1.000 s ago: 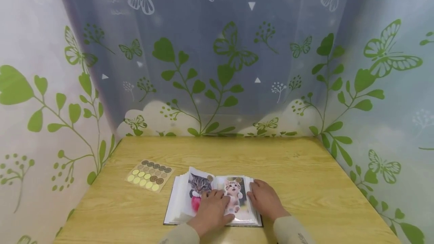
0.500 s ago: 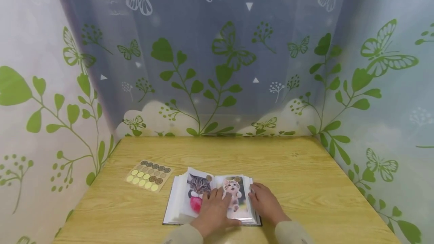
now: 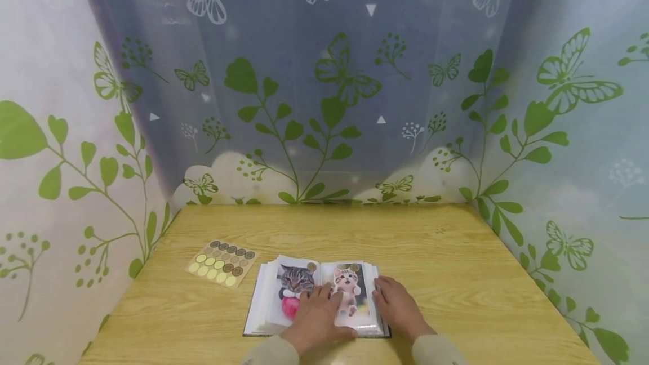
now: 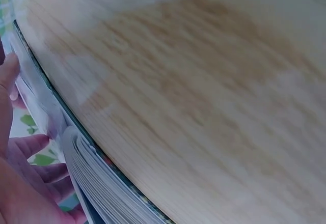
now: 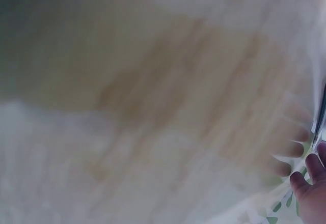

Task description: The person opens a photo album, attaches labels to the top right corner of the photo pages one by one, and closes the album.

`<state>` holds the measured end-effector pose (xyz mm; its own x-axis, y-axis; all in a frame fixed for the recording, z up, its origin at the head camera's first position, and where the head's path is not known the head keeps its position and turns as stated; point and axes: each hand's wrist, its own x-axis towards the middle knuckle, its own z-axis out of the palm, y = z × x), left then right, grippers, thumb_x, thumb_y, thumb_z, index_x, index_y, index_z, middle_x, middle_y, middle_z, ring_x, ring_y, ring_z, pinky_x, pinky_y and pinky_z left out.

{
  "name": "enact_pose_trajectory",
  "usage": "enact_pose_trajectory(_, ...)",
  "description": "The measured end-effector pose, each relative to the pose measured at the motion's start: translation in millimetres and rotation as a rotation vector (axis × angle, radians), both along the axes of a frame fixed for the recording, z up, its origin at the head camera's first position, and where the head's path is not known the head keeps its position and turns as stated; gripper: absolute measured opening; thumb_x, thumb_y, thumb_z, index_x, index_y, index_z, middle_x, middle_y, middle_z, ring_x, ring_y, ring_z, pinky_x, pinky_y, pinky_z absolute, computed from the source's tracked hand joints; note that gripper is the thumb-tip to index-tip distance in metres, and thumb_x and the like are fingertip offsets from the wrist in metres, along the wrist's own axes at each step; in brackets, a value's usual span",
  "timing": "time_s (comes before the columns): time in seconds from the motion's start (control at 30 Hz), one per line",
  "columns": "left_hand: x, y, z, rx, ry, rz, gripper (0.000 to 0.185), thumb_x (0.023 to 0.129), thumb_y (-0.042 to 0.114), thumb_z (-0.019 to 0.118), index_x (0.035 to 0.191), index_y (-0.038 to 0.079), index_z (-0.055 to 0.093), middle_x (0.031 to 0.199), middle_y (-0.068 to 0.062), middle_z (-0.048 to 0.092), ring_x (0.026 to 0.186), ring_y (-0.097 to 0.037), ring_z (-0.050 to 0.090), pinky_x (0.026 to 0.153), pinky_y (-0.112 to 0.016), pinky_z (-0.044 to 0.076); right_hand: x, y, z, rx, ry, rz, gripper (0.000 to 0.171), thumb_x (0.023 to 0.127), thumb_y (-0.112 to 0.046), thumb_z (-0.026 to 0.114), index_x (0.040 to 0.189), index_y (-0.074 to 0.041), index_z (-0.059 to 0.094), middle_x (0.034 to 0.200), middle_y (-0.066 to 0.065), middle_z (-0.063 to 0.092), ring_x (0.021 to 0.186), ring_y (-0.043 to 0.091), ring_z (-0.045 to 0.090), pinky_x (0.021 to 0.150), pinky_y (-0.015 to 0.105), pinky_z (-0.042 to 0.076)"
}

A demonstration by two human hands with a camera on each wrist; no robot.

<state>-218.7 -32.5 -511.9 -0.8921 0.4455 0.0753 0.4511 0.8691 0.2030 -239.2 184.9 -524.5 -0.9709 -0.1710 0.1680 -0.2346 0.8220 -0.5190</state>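
A photo album [image 3: 261, 297] lies open on the wooden table. Its left page shows a tabby cat photo [image 3: 294, 280] with a pink ball; on the right page is a kitten photo [image 3: 350, 286]. Each photo carries a round brown sticker near its upper right. My left hand [image 3: 316, 317] rests across the album's middle, fingers spread over the inner edges of both pages. At the album's right edge, my right hand [image 3: 400, 306] touches the page edges with its fingers. The left wrist view shows left fingers [image 4: 33, 145] against the pages, above the thick page stack [image 4: 102, 183].
A sheet of round stickers [image 3: 223, 263], some brown and some pale yellow, lies on the table [image 3: 431, 246] left of the album. Fabric walls [image 3: 304, 145] printed with leaves and butterflies enclose the back and both sides.
The album's left page has settled flatter, its raised top edge now lower. My left hand shifted slightly right, then back, over the pages. The right hand stays at the album's right edge.
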Motion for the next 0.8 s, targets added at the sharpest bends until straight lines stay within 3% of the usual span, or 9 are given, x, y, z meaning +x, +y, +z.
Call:
enact_pose_trajectory(0.17,-0.1,-1.4,0.8,-0.026,0.005,0.000,0.094,0.075,0.076,0.063,0.143,0.011,0.052,0.147,-0.018,0.046,0.134,-0.037,0.043,0.108,-0.059,0.034,-0.7,0.0,-0.2,-0.005,-0.005,-0.008,0.037,0.100,-0.015,0.054,0.129,0.006,0.060,0.134,0.025,0.056,0.127,0.044,0.049,0.108,0.056,0.036)
enact_pose_trajectory(0.47,-1.2,-3.3,0.8,-0.010,-0.011,-0.015,0.094,0.073,0.070,0.072,0.144,0.011,0.051,0.148,-0.018,0.045,0.134,-0.039,0.043,0.107,-0.061,0.034,0.1,-3.6,2.4,0.000,-0.041,-0.011,0.038,0.100,-0.015,0.055,0.132,0.006,0.058,0.138,0.026,0.053,0.130,0.044,0.046,0.109,0.057,0.034)
enact_pose_trajectory(0.8,-3.9,-7.1,-0.8,0.026,-0.043,-0.026,0.095,0.072,0.068,0.074,0.145,0.011,0.049,0.147,-0.019,0.045,0.134,-0.039,0.044,0.107,-0.061,0.035,0.3,-4.6,0.8,0.081,-0.044,0.041,0.041,0.099,-0.017,0.059,0.133,0.004,0.057,0.136,0.024,0.055,0.129,0.042,0.048,0.109,0.055,0.036)
